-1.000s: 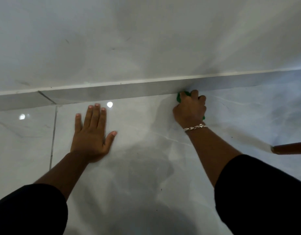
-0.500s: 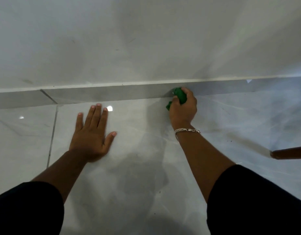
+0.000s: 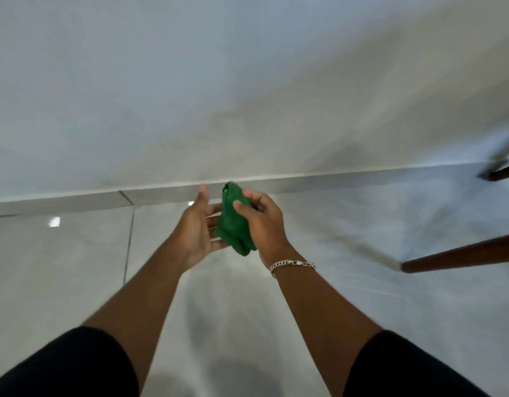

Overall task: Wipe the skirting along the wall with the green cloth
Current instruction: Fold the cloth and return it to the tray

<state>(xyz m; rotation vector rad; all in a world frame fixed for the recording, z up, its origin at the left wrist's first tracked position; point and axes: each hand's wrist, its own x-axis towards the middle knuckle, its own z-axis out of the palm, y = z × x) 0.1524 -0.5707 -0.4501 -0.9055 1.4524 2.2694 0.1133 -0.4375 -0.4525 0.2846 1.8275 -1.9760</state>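
gleaming pale floor tiles [image 3: 75, 267] meeting grey skirting [image 3: 61, 200].

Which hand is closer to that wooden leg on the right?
Right. The right hand, gripping the green cloth, is on the wooden leg's side; the left hand is open beyond the cloth, farther away.
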